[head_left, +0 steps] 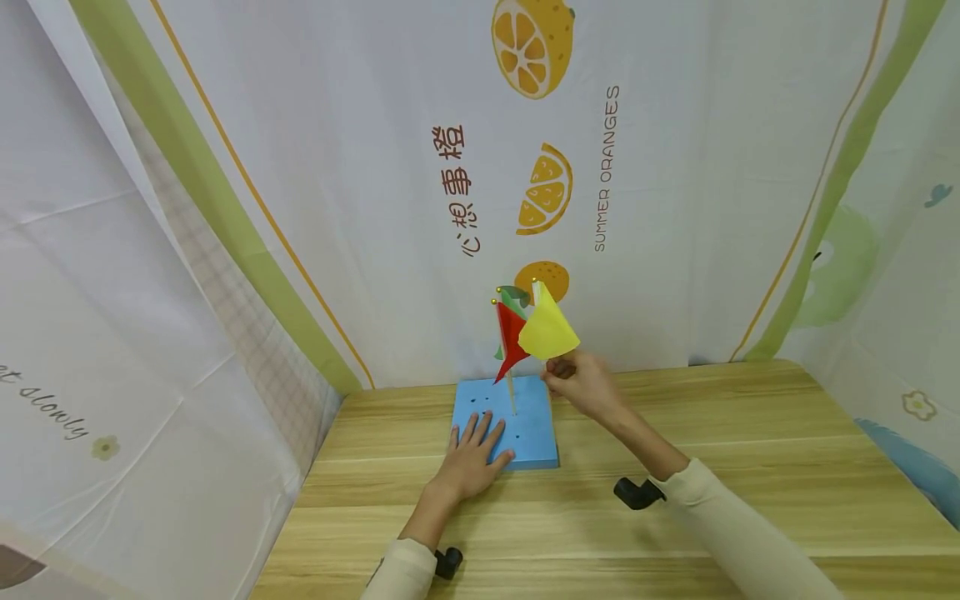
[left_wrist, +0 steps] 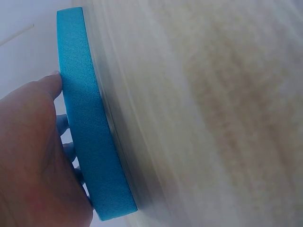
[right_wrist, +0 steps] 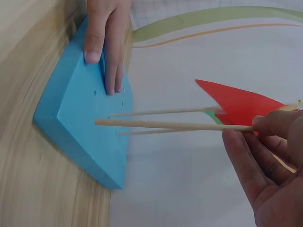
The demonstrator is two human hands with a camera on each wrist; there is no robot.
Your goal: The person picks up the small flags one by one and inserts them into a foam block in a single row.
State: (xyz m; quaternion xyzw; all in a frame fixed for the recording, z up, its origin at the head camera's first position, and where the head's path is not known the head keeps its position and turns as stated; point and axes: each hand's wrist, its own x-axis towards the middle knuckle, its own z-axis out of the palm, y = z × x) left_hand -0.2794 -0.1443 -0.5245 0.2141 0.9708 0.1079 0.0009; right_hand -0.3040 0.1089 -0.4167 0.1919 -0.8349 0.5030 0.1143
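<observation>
A blue foam block (head_left: 536, 446) with several small holes lies on the wooden table. My left hand (head_left: 471, 462) rests on its near left part, fingers spread and straight. My right hand (head_left: 588, 385) pinches the thin wooden stick (right_wrist: 189, 126) of a yellow flag (head_left: 549, 327), held over the block's right side. In the right wrist view the stick's lower end is free, above the block's surface. A red flag (head_left: 510, 333) and a green flag (head_left: 515, 302) stand upright on sticks set in the block. The yellow flag partly covers both in the head view.
A printed cloth (head_left: 375, 208) with orange pictures hangs right behind the table (head_left: 675, 433). More cloth (head_left: 135, 250) hangs at the left side. Black fittings (head_left: 636, 493) sit at both wrists.
</observation>
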